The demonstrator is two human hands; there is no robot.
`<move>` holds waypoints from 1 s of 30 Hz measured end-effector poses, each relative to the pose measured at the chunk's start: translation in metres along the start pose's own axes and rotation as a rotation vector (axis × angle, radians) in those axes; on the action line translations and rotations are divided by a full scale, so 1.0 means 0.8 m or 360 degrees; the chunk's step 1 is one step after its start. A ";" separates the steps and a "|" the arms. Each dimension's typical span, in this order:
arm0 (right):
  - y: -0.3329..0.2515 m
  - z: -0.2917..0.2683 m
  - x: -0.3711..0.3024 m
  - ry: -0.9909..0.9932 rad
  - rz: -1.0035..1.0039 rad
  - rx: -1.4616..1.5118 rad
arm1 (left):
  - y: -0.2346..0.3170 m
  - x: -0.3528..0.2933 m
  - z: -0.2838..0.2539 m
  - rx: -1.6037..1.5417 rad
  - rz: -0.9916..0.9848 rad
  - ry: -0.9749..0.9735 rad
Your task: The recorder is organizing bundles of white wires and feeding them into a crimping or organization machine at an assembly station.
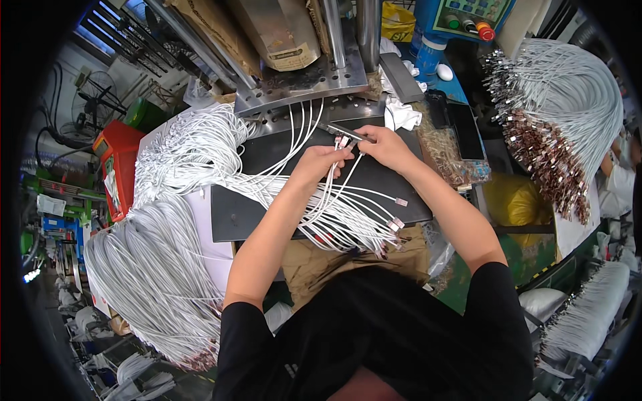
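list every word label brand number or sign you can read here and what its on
Nothing reads clearly enough to quote.
Label on the brown machine part: blurred.
Yellow bag: dark print, unclear.
Control panel: print too small.
Red box: markings too blurred.
Black shirt: pale mark too small.
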State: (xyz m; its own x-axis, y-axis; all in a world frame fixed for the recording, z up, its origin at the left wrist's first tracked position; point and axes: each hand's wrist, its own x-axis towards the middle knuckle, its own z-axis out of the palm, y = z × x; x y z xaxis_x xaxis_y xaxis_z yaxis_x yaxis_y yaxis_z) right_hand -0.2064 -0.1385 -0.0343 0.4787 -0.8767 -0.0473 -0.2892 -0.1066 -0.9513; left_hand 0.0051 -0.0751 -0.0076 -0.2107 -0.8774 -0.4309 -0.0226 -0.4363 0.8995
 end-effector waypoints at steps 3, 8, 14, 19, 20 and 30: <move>-0.004 -0.003 -0.001 -0.0032 -0.0041 -0.0044 | 0.004 -0.002 0.015 -0.0135 0.0033 0.0105; -0.024 -0.025 -0.006 -0.0069 0.0055 0.0011 | -0.010 -0.001 -0.014 -0.0203 0.0032 0.0107; -0.019 -0.024 -0.012 -0.0245 0.0158 0.0101 | -0.007 0.003 -0.004 0.0063 0.0040 0.0088; -0.022 -0.022 -0.013 -0.0229 0.0107 0.0016 | -0.006 -0.004 0.003 0.0026 0.0062 0.0141; -0.021 -0.023 -0.011 -0.0200 0.0117 0.0008 | -0.004 -0.005 0.003 0.0027 0.0061 0.0142; -0.018 -0.025 -0.010 -0.0354 0.0080 0.0126 | -0.002 -0.003 -0.002 -0.0055 0.0131 0.0231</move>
State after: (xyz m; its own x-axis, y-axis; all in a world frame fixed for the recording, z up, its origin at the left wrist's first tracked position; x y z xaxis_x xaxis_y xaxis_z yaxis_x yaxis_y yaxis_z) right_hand -0.2226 -0.1393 -0.0140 0.6388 -0.7540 -0.1531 -0.2557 -0.0204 -0.9665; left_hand 0.0076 -0.0723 -0.0084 -0.0672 -0.9289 -0.3641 0.0230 -0.3662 0.9302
